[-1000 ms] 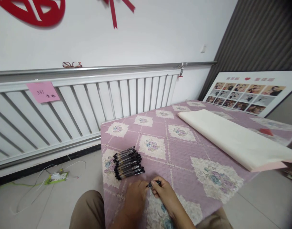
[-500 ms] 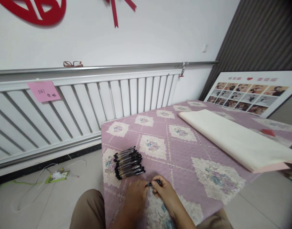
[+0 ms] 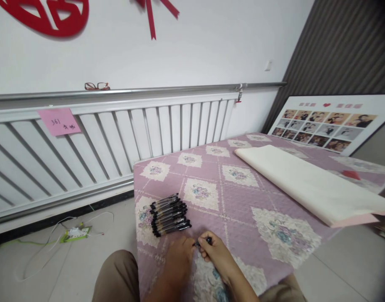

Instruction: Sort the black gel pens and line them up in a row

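Close to the table's front edge, my left hand (image 3: 180, 256) and my right hand (image 3: 212, 248) are brought together on a black pen (image 3: 197, 243). The fingers of my right hand pinch its dark end, which sticks out above them. My left hand is closed around the other end, and most of the pen is hidden by my fingers. Just beyond my left hand lies a pile of black-capped pens with clear barrels (image 3: 170, 214), side by side on the purple floral tablecloth (image 3: 208, 180).
A folded cream sheet (image 3: 299, 180) with pink edges lies at the right. Behind it leans a photo board (image 3: 324, 121). A white radiator (image 3: 148, 130) runs along the wall, with glasses (image 3: 97, 86) on the pipe above. A power strip (image 3: 75, 234) with cables lies on the floor.
My right fingers have shifted slightly around the pen's dark end. My left hand and the pile of pens stay in place; the view has tilted a little.
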`<state>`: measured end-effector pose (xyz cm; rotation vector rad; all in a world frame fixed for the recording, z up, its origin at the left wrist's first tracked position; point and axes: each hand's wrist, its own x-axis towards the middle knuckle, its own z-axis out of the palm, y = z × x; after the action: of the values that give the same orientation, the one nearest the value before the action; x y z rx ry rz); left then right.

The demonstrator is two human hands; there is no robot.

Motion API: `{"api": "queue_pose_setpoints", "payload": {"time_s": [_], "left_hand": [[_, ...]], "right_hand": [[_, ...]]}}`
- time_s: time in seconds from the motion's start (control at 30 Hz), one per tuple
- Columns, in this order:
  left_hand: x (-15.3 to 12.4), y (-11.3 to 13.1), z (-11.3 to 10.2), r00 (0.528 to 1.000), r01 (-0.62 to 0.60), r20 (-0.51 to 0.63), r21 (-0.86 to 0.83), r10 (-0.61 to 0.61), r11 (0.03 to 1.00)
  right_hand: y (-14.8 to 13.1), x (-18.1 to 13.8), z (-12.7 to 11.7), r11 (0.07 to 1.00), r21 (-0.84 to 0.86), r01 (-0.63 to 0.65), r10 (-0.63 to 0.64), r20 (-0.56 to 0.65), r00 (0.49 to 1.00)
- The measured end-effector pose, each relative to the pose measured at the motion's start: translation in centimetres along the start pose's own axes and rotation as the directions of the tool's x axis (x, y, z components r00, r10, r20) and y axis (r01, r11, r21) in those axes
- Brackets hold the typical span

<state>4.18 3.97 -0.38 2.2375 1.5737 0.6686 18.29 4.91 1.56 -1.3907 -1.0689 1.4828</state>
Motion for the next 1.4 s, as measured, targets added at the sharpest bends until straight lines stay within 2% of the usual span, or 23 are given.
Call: {"api": "queue_pose_setpoints", "payload": {"time_s": [0.27,0.37,0.43,0.5,0.57,0.63,0.67,0.73,0.83,0.9,0.97,1.07,1.17,1.3,1.4], "left_hand": [[0.1,0.2,-0.1,0.998,-0.001,0.068,-0.015,0.002,1.0],[-0.1,0.2,-0.1,0.999,-0.006,0.038,0.001,0.006,1.0],[-0.2,0.0,-0.2,0.998,-0.008,-0.063,0.005,0.008,1.0],[-0.4,-0.3,-0.1,0.976,-0.001,-0.217,-0.032,-0.006,0.999],[-0.4,-0.8,0.0,0.927,0.011,-0.37,-0.128,-0.058,0.992],[-0.4,-1.2,0.4,0.881,0.013,-0.452,-0.274,-0.14,0.962],[-0.3,-1.4,0.5,0.872,0.015,-0.452,-0.363,-0.19,0.932],[-0.2,-1.7,0.8,0.897,0.031,-0.356,-0.543,-0.263,0.839],[0.2,-1.8,0.3,0.949,0.073,-0.157,-0.734,-0.273,0.675],[0.3,-1.8,-0.5,0.956,0.104,-0.088,-0.789,-0.279,0.606],[0.4,-1.7,-1.5,0.957,0.128,-0.055,-0.803,-0.286,0.582],[0.4,-1.5,-2.6,0.974,0.111,-0.031,-0.8,-0.226,0.589],[0.5,-1.5,-2.7,0.982,0.095,-0.017,-0.813,-0.188,0.575],[0.4,-2.0,-2.1,0.975,0.099,-0.023,-0.846,-0.222,0.523],[0.4,-2.4,-1.9,0.972,0.132,0.016,-0.862,-0.234,0.489]], "right_hand": [[0.6,0.2,-0.7,0.998,0.056,0.031,-0.036,0.09,0.995],[0.6,0.2,-0.8,0.997,0.072,0.022,-0.029,0.096,0.995],[0.5,0.1,-1.0,0.995,0.099,0.003,-0.012,0.088,0.996],[0.3,-0.1,-1.3,0.983,0.185,-0.021,0.012,0.052,0.999],[0.1,-0.3,-1.6,0.955,0.296,-0.028,0.028,0.004,1.0],[0.0,-0.6,-1.7,0.931,0.365,-0.008,0.017,-0.021,1.0],[0.0,-0.7,-1.7,0.928,0.373,0.008,0.002,-0.027,1.0],[0.1,-0.8,-1.3,0.942,0.333,0.048,-0.042,-0.025,0.999],[0.2,-1.1,-0.2,0.98,0.148,0.133,-0.139,0.031,0.99],[0.1,-1.5,0.8,0.981,0.006,0.196,-0.196,0.109,0.975],[-0.2,-1.8,1.7,0.959,-0.102,0.264,-0.243,0.182,0.953],[-0.8,-2.2,2.7,0.918,-0.214,0.335,-0.29,0.216,0.932],[-0.9,-2.0,3.3,0.894,-0.296,0.336,-0.292,0.184,0.938],[-0.4,-1.6,3.7,0.851,-0.379,0.362,-0.33,0.149,0.932],[0.0,-1.6,4.0,0.83,-0.414,0.374,-0.36,0.115,0.926]]}}
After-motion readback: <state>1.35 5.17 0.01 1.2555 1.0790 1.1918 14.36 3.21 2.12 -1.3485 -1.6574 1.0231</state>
